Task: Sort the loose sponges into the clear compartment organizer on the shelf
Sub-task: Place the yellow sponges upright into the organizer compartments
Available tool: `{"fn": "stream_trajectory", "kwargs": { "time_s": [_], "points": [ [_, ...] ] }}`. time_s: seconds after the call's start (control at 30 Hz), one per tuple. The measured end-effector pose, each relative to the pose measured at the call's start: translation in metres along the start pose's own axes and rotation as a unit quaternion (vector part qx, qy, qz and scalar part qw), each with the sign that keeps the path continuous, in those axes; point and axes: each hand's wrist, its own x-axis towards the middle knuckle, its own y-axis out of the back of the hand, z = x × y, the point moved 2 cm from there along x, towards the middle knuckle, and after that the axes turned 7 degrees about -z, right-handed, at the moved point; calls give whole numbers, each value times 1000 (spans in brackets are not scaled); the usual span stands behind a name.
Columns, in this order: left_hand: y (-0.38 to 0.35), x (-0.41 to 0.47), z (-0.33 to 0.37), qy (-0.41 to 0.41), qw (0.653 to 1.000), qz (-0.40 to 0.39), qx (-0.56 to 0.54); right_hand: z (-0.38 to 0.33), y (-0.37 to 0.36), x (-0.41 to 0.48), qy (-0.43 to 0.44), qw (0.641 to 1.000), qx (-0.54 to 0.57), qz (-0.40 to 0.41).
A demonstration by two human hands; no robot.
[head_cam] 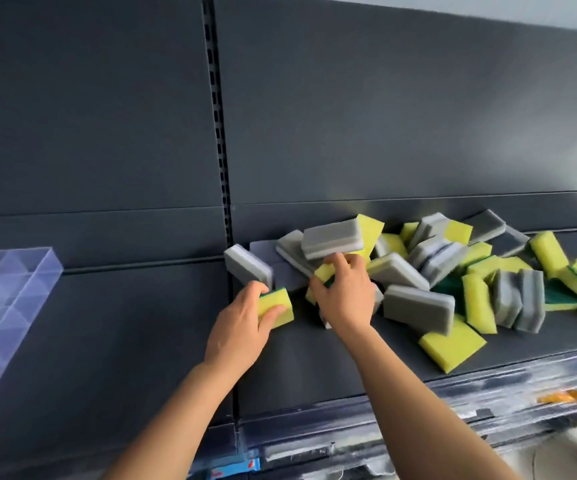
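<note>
L hand [242,327] grips yellow-green sponge [276,306]; R hand [344,294] pinches yellow sponge [323,273] at pile [453,268]; organizer [6,299] far left.

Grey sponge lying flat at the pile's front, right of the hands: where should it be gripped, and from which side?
Probably from above and in front: the grey sponge lies flat, nothing on top, its long front face open. Pinch across the two long faces, thumb in front, fingers behind.
</note>
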Motion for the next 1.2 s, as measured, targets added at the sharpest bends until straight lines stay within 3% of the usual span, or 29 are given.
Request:
{"fn": "stream_trajectory", "kwargs": {
  "time_s": [0.33, 0.6, 0.8, 1.2],
  "points": [
    [26, -45, -7, 108, 979, 128, -112, -2, 2, -29, 131, 976, 173, 1],
    [61, -93, -23, 165, 948, 214, -165, -34, -5, -61, 226, 930, 287, -41],
    [90, -139, -49, 199, 925, 257, -197, -82, -25, -93, 247, 898, 340, -128],
    [187, -254, -132, 244, 896, 297, -224, -222, -76, -186, 291, 863, 370, -185]
  ]
}}
